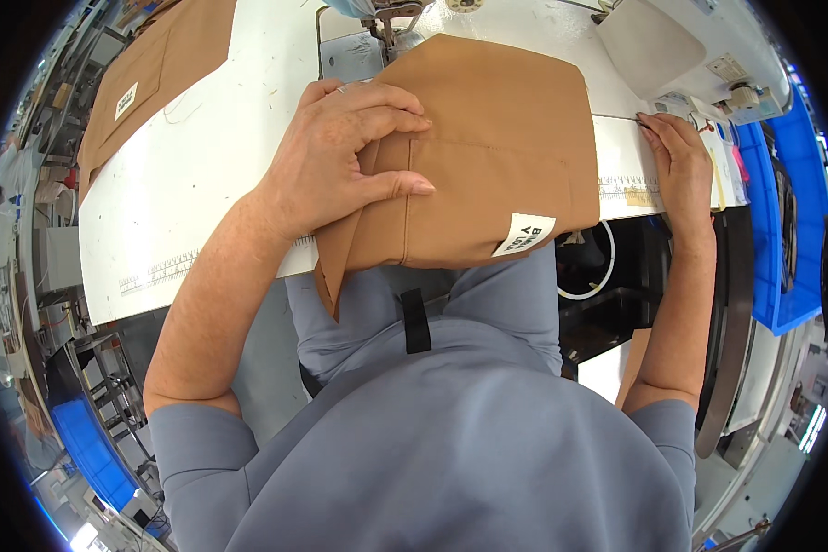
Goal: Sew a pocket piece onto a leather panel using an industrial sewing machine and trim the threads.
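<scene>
A folded brown fabric piece (501, 138) with stitched seams and a white label (524, 235) lies at the table's front edge, partly hanging over it. My left hand (345, 152) rests on its left side, thumb and curved fingers holding the cloth near a vertical seam. One pointed corner dangles below that hand. At the fabric's far left is the sewing machine's needle area (391, 28), with a metal plate (351, 57) beside it. To the right, my right hand (681, 161) sits at the table edge, thumb and forefinger pinched together; a small dark tip shows there, too small to name.
Another brown labelled fabric piece (161, 78) lies on the white table (193, 184) at the far left. The machine's body (676, 46) stands at the back right. A blue bin (768, 230) is beyond my right arm. A ruler strip (161, 269) runs along the front edge.
</scene>
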### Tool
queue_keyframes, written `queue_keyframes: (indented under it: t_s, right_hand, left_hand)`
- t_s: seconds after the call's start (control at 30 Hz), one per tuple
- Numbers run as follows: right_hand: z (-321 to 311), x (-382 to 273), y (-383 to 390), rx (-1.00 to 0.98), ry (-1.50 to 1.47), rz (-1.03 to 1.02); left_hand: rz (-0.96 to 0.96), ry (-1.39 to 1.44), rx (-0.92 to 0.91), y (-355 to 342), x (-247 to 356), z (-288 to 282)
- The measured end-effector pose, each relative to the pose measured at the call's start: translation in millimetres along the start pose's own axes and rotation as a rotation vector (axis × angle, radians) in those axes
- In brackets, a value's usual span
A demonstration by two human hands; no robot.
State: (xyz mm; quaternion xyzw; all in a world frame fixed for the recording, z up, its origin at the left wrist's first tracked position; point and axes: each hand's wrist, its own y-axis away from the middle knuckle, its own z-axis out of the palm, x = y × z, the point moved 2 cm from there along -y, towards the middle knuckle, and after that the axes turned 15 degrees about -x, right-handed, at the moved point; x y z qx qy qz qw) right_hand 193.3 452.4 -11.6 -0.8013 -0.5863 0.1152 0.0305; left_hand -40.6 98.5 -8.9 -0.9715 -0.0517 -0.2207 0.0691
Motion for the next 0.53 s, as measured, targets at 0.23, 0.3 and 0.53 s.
queue_keyframes:
  t_s: [0.23, 0.3, 0.53]
  right_hand:
    - [-9.5, 12.8, 5.4, 0.031, 0.083, -0.003]
    - [-13.6, 5.6, 5.4, 0.064, 0.103, -0.002]
    - [-16.6, -91.9, 0.6, -0.053, -0.369, -0.097]
  left_hand:
    - [-0.052, -0.092, -0.027, -1.8, 0.5, 3.0]
    - [-0.059, -0.111, -0.041, -2.3, 2.0, 3.5]
    - [-0.088, -0.157, -0.071, -3.7, 1.6, 5.2]
